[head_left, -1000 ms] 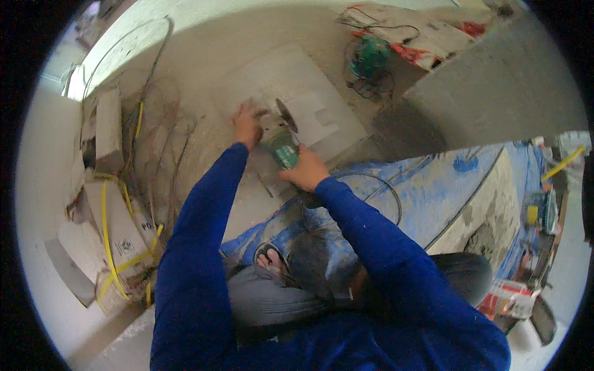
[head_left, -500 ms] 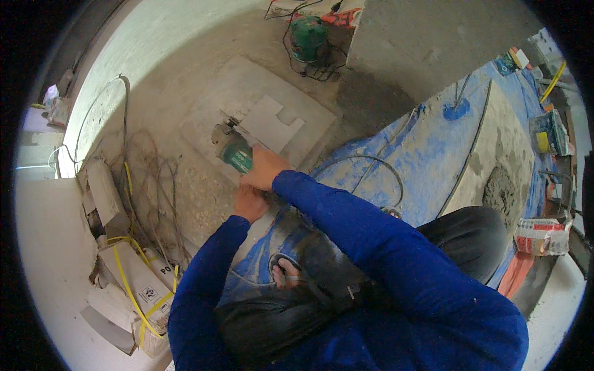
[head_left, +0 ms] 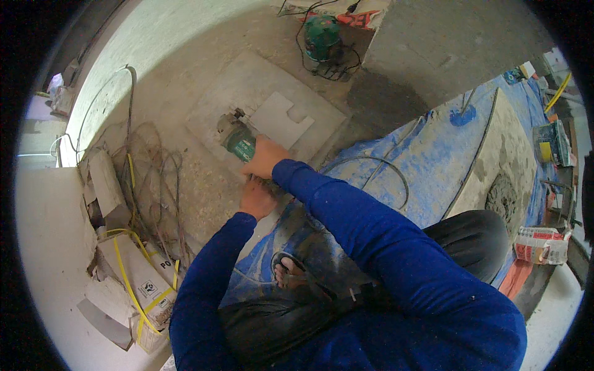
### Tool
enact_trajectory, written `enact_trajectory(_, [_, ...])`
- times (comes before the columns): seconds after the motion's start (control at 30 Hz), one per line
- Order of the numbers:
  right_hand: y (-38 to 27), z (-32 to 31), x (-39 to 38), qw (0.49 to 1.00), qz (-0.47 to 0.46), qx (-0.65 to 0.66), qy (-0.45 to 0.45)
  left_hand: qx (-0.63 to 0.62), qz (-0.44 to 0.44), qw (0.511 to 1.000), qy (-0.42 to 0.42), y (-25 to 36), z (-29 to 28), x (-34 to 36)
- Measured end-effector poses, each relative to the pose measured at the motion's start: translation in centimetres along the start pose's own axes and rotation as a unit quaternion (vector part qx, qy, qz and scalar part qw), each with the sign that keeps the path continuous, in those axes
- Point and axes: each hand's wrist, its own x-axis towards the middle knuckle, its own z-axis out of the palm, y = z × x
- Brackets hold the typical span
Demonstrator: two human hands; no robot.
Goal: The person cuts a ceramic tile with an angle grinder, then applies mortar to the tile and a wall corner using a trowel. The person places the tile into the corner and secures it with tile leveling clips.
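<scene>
A green angle grinder (head_left: 239, 141) points away from me, its metal head over a square pale slab (head_left: 204, 117). My right hand (head_left: 267, 154) is closed around the grinder's body. Below it, my left hand (head_left: 257, 198) grips the grinder's rear end, its fingers partly hidden. On the slab, just right of the grinder's head, lies a smaller white piece (head_left: 272, 111) with a notch cut into its edge.
Tangled cables (head_left: 161, 185) and strapped boxes (head_left: 145, 284) lie at left. A green machine (head_left: 322, 38) stands at the back beside a concrete block (head_left: 439, 43). Blue sheeting (head_left: 377, 170) spreads to the right, with a long board (head_left: 516, 157) bearing wet mortar (head_left: 500, 198).
My left hand has moved from the grinder's head to its rear, and my right hand now sits higher on the body. The camera view has swung; little differs from half a second ago.
</scene>
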Motion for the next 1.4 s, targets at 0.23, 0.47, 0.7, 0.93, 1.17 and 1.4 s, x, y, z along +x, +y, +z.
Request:
enact_trajectory(0.23, [0.4, 0.7, 0.6, 1.000, -0.002, -0.011, -0.005, -0.066, 0.014, 0.992, 0.106, 0.1, 0.7, 0.0])
enact_trajectory(0.47, [0.3, 0.3, 0.5, 1.000, -0.004, -0.007, -0.004, -0.045, -0.005, 0.997, 0.068, -0.1, 1.0, 0.2])
enact_trajectory(0.7, [0.5, -0.3, 0.4, 1.000, -0.008, 0.015, -0.018, -0.027, 0.002, 0.997, 0.068, 0.5, 0.4, 0.5])
enact_trajectory(0.93, [0.9, -0.8, -0.8, 1.000, 0.014, -0.007, -0.027, -0.042, -0.030, 0.999, -0.012, 0.0, 1.3, 0.7])
enact_trajectory(1.17, [1.3, -0.5, -0.1, 0.999, 0.007, -0.016, -0.030, -0.037, -0.029, 0.999, 0.014, 0.8, -0.9, 0.8])
enact_trajectory(1.4, [0.6, -0.3, 1.7, 0.999, -0.001, -0.005, -0.047, -0.073, -0.028, 0.997, 0.027, 2.1, -4.5, 0.7])
